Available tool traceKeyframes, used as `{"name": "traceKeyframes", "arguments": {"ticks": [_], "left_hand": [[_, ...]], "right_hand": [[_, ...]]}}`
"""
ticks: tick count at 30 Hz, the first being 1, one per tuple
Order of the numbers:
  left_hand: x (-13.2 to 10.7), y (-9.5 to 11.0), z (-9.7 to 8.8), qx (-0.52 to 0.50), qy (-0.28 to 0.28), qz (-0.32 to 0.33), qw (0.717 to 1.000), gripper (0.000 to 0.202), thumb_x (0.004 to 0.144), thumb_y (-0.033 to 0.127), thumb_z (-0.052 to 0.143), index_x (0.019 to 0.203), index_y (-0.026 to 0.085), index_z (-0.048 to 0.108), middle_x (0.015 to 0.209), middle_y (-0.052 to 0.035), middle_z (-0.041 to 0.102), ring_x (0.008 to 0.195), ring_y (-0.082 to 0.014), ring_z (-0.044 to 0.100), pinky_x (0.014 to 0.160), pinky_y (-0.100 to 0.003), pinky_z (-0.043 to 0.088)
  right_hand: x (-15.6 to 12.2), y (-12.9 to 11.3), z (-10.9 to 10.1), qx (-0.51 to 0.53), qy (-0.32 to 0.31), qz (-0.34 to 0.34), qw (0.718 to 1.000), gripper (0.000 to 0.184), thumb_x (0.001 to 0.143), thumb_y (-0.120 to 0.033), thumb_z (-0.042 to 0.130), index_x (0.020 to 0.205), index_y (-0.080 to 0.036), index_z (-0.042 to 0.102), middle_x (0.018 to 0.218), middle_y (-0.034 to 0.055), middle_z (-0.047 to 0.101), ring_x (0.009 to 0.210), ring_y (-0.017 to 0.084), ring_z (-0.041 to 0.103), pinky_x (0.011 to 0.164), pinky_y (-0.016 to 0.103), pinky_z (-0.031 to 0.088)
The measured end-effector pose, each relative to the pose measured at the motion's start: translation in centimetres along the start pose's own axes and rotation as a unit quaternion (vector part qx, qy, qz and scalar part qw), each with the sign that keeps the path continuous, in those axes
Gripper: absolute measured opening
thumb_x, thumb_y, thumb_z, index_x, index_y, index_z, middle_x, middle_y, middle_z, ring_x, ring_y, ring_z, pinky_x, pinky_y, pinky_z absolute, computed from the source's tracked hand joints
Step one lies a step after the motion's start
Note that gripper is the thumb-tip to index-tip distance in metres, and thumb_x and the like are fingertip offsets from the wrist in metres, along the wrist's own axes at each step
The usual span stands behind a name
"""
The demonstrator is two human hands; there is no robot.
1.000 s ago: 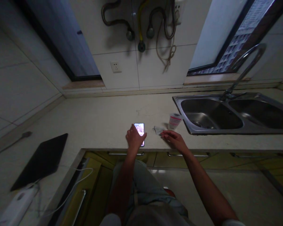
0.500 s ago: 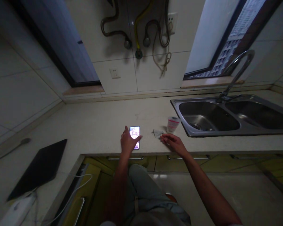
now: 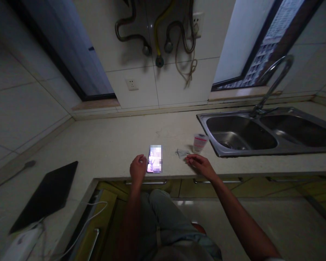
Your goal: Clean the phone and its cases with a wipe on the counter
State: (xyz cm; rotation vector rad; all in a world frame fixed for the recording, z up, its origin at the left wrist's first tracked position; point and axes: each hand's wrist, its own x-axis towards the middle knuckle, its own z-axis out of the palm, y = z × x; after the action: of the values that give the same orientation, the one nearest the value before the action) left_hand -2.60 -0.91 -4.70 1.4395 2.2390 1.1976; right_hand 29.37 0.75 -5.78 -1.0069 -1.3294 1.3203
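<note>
A lit phone lies flat on the pale counter near its front edge. My left hand rests just left of the phone, its fingers curled in and nothing visible in them. My right hand lies on the counter to the right of the phone, fingers stretched toward a small crumpled wrapper. A small white cup with a red band stands beyond the wrapper, beside the sink.
A steel double sink with a curved tap fills the right. A black board and a white appliance with a cord lie at the left. Hoses hang on the tiled wall above a socket.
My left hand has come off the phone's screen and drawn back to its left side, fingers curling in. My right hand has hardly moved.
</note>
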Motion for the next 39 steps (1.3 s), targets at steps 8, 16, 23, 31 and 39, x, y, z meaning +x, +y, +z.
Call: {"name": "traceKeyframes", "arguments": {"ticks": [8, 16, 23, 31, 39], "left_hand": [[-0.6, -0.5, 0.9, 0.085, 0.034, 0.080, 0.993, 0.030, 0.086, 0.028, 0.048, 0.099, 0.018, 0.073, 0.100, -0.0087, 0.074, 0.087, -0.0205, 0.066, 0.078, -0.031, 0.047], [-1.3, -1.3, 1.2, 0.045, 0.085, 0.047, 0.994, 0.035, 0.085, 0.033, 0.047, 0.100, 0.016, 0.074, 0.092, -0.0098, 0.074, 0.079, -0.0207, 0.066, 0.078, -0.032, 0.048], [-0.9, 1.1, 0.4, 0.119, -0.025, 0.028, 0.992, 0.048, 0.089, 0.047, 0.051, 0.122, 0.015, 0.064, 0.096, -0.0088, 0.072, 0.089, -0.0235, 0.066, 0.083, -0.036, 0.046], [-1.4, 5.1, 2.4, 0.265, -0.081, 0.053, 0.959, 0.079, 0.083, 0.067, 0.051, 0.141, 0.015, 0.045, 0.128, -0.0202, 0.058, 0.114, -0.0342, 0.057, 0.091, -0.048, 0.042], [-1.0, 6.0, 1.8, 0.293, -0.128, 0.043, 0.946, 0.086, 0.080, 0.074, 0.048, 0.140, 0.013, 0.044, 0.129, -0.0222, 0.055, 0.116, -0.0352, 0.055, 0.091, -0.047, 0.043]], "right_hand": [[-0.1, 0.3, 0.4, -0.043, 0.021, -0.026, 0.999, 0.040, 0.078, -0.053, 0.071, 0.100, -0.019, 0.073, 0.099, 0.0104, 0.077, 0.087, 0.023, 0.073, 0.087, 0.042, 0.057], [-0.4, 0.2, 0.9, -0.178, 0.026, -0.042, 0.983, 0.040, 0.087, -0.049, 0.057, 0.100, -0.016, 0.074, 0.068, 0.0046, 0.072, 0.060, 0.019, 0.066, 0.056, 0.028, 0.052], [-0.8, 0.7, 2.2, -0.352, 0.021, -0.135, 0.926, 0.034, 0.091, -0.038, 0.047, 0.103, -0.022, 0.075, 0.101, 0.0078, 0.077, 0.090, 0.025, 0.073, 0.083, 0.038, 0.057], [-0.9, 0.5, 2.6, -0.421, 0.034, -0.163, 0.891, 0.033, 0.093, -0.030, 0.045, 0.107, -0.023, 0.073, 0.106, 0.0074, 0.077, 0.095, 0.024, 0.074, 0.086, 0.038, 0.058], [-1.0, 0.6, 2.6, -0.431, 0.031, -0.164, 0.887, 0.033, 0.093, -0.029, 0.045, 0.108, -0.021, 0.073, 0.105, 0.0090, 0.077, 0.094, 0.025, 0.073, 0.085, 0.039, 0.058]]}}
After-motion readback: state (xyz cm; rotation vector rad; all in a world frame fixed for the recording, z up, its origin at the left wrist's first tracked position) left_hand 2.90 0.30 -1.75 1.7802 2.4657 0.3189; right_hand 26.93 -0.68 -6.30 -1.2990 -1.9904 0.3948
